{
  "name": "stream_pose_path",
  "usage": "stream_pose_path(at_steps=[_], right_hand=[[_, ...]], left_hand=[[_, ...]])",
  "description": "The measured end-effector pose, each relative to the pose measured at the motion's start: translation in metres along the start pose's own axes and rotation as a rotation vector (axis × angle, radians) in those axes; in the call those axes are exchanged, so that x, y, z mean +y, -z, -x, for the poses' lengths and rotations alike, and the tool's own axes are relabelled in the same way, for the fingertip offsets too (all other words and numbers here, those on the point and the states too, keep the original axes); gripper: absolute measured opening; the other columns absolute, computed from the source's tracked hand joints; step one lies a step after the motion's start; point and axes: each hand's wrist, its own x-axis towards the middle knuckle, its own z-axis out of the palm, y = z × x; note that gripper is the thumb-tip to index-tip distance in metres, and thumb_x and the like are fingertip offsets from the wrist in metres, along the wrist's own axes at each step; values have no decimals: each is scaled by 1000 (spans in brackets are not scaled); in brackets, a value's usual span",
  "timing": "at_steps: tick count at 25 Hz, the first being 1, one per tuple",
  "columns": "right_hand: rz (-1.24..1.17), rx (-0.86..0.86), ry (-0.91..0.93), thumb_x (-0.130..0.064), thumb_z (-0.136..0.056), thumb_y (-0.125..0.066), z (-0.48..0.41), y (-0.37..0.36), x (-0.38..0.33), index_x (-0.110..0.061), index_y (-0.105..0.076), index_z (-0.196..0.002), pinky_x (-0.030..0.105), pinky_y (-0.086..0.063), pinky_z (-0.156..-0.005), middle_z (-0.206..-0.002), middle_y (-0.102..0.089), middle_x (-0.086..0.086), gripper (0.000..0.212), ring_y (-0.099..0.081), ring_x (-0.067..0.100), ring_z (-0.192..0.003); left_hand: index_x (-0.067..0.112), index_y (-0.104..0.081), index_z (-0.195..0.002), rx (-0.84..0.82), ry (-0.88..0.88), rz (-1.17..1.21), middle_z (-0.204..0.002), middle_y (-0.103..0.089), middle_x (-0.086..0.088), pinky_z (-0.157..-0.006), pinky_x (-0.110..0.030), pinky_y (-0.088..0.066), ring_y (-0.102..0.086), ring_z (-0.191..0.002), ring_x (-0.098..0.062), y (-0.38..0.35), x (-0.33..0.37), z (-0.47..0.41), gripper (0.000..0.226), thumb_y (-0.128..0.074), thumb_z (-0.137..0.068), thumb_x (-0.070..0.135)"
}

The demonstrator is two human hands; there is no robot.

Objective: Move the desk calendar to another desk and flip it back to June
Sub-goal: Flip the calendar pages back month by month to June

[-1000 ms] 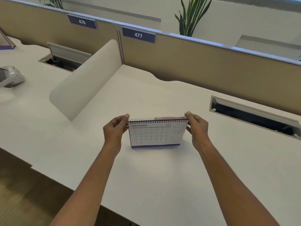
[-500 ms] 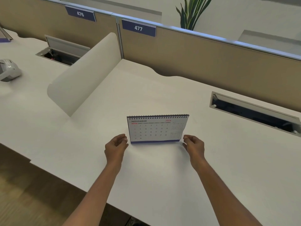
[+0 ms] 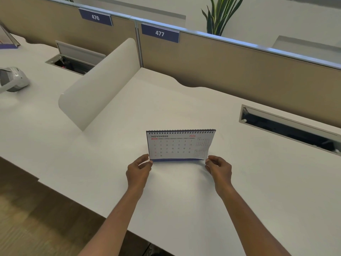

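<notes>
Desk calendar (image 3: 180,145) stands on the desk (image 3: 184,200), showing November, long axis left–right. Left hand (image 3: 138,170) and right hand (image 3: 219,169) pinch its lower page corners — calendar between and just beyond both, equally near. Pages likely flip next.

— Where are the hands?

— Both arms reach forward, bare to the elbow, forearms angled in toward each other. The left hand (image 3: 138,169) and the right hand (image 3: 219,169) sit level, well apart, palms turned inward.

— Fingers?

— Curled loosely. The left hand's thumb and fingertips (image 3: 148,162) are pinched at a page's lower corner; the right hand's fingertips (image 3: 208,160) pinch the opposite lower corner.

— Wrists?

— Straight, a little above the bench.
</notes>
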Motion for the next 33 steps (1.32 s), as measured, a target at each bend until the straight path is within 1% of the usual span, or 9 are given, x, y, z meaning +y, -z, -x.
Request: stream_pose_path(at_steps=[3, 6, 9, 12, 15, 19, 25, 29, 33], right_hand=[[-16, -16, -7, -6, -88, -76, 3, 2, 0, -7, -74, -107, 46, -58, -100, -108, -75, 15, 19, -74, 30, -95], [-48, -32, -7, -5, -86, -79, 6, 3, 0, -5, -74, -103, 45, -59, -98, -107, -76, 18, 17, -74, 35, -101], [-107, -37, 3, -7, -85, -81, 10, 4, 0, -3, -73, -102, 43, -60, -95, -107, -75, 20, 19, -74, 36, -102], [-145, -34, 21, -8, -86, -81, 15, 5, -1, -4, -71, -106, 37, -62, -88, -106, -75, 20, 23, -74, 34, -100], [-178, -22, 26, -7, -86, -81, 17, 8, -4, -5, -71, -106, 36, -61, -83, -102, -75, 19, 23, -74, 31, -96], [-174, -43, 29, -4, -90, -76, 18, 13, -4, -4, -73, -106, 36, -60, -83, -103, -77, 18, 17, -73, 30, -95], [-141, -50, 20, -5, -91, -74, 22, 15, -2, -4, -75, -100, 42, -61, -90, -108, -76, 15, 9, -73, 27, -98], [-133, -56, 30, -6, -89, -76, 21, 17, -5, -3, -74, -101, 39, -61, -85, -108, -75, 18, 12, -72, 29, -101], [-178, -74, 12, -5, -89, -77, 23, 18, -9, -4, -72, -106, 35, -60, -81, -105, -76, 17, 18, -72, 26, -96]], left_hand=[[42, -73, -100, -10, -23, -51, -104, -80, 1, -93, -34, -56, -73, -108, -22, 0, -2, 3, 25, -80, -88, 21], [39, -77, -86, 23, -40, -61, -87, -81, 16, -84, -32, -58, -76, -97, -16, 1, -3, 6, 17, -86, -82, 25], [25, -80, -90, 9, -30, 6, -86, -82, 2, -90, -43, -63, -78, -80, -18, 1, -4, 10, 17, -91, -77, 22], [11, -78, -92, -23, -10, 113, -81, -81, -10, -85, -44, -66, -79, -72, -19, 5, -5, 13, 24, -94, -74, 15], [5, -78, -90, -45, -26, 166, -80, -81, -15, -77, -36, -67, -80, -75, -25, 11, -4, 15, 28, -95, -70, 13], [4, -79, -91, -100, -34, 190, -86, -83, -17, -72, -27, -65, -81, -82, -30, 18, -4, 17, 25, -93, -72, 12], [17, -83, -88, -92, -39, 104, -97, -84, -4, -81, -35, -62, -77, -91, -20, 23, -6, 17, 17, -93, -75, 21], [8, -77, -100, -193, -11, 217, -97, -84, -11, -76, -30, -65, -80, -96, -26, 25, -2, 18, 21, -87, -81, 6], [4, -74, -109, -275, -6, 269, -102, -82, -17, -76, -28, -64, -80, -97, -27, 29, 6, 20, 28, -82, -83, -2]])
